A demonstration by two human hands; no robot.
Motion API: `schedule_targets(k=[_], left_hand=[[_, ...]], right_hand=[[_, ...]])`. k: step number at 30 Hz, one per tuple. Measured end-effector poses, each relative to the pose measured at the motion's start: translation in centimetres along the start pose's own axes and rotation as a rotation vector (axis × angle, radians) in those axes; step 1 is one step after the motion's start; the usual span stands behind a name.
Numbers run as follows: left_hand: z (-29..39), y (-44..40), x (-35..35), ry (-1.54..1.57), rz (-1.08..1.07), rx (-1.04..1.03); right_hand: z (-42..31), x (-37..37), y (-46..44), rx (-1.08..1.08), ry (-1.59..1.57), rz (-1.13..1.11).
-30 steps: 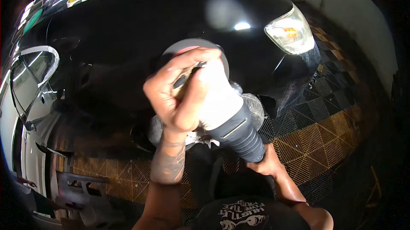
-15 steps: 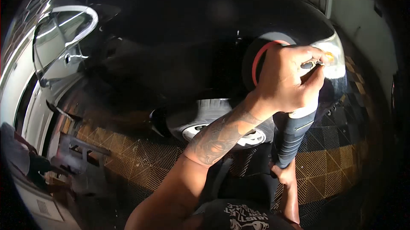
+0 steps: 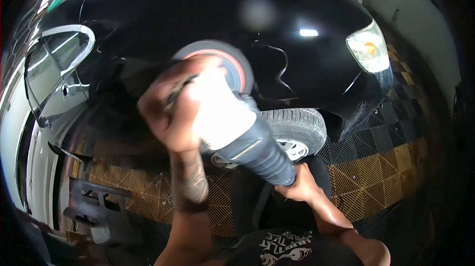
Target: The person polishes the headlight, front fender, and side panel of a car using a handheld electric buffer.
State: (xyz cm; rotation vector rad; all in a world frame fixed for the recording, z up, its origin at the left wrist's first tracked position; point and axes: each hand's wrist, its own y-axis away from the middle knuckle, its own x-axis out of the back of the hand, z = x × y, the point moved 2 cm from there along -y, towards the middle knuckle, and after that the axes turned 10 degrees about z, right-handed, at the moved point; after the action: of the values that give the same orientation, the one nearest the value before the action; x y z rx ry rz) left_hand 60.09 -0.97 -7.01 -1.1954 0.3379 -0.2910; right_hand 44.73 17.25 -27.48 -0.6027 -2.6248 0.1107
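Observation:
A car polisher (image 3: pixel 277 155) with a dark body and a bright, glare-washed head slants across the middle of the view. Its round red-and-black pad (image 3: pixel 242 63) lies against the black fender (image 3: pixel 316 73). My left hand (image 3: pixel 173 105), blurred by motion, is closed around the front of the polisher, near the pad. Lower down, my right hand (image 3: pixel 299 184) wraps round the rear end of its body. The hands cover part of the tool's head.
Below the fender is the front wheel (image 3: pixel 297 130). A headlight (image 3: pixel 370 48) sits at the right, and a side mirror or window edged with white tape (image 3: pixel 86 31) at the left. Black and tan floor tiles (image 3: pixel 368 172) lie underneath. A dark stool or cart (image 3: pixel 99 201) stands lower left.
Both hands have swung the polisher left along the fender, away from the headlight, which now shows fully. The front tyre is more exposed, and the view has shifted slightly.

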Motion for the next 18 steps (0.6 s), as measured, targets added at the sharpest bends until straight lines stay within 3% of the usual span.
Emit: schedule_targets(k=[2, 3, 7, 10, 13, 15, 18], left_hand=[[1.2, 0.3, 1.4, -0.056, 0.104, 0.053], [1.8, 0.8, 2.2, -0.168, 0.17, 0.135], [1.7, 2.6, 3.9, -0.146, 0.252, 0.107], [1.0, 4.2, 2.6, -0.088, 0.222, 0.07], [1.2, 5.5, -0.8, 0.035, 0.394, 0.129], [0.4, 5.2, -1.7, 0.013, 0.027, 0.138], [0.4, 5.0, -6.4, 0.118, -0.042, 0.138]], right_hand=[[-0.1, -1.0, -0.6, 0.142, -0.014, 0.004], [-0.1, -1.3, -0.8, 0.134, -0.01, 0.011], [0.3, -1.1, -0.9, 0.146, 0.04, -0.099], [1.1, -0.3, 0.1, 0.082, 0.057, -0.05], [0.9, 1.9, 1.5, -0.113, 0.073, -0.096], [3.3, 2.3, 2.9, -0.147, 0.103, -0.074], [5.5, 3.4, 4.8, -0.23, -0.018, 0.057]])
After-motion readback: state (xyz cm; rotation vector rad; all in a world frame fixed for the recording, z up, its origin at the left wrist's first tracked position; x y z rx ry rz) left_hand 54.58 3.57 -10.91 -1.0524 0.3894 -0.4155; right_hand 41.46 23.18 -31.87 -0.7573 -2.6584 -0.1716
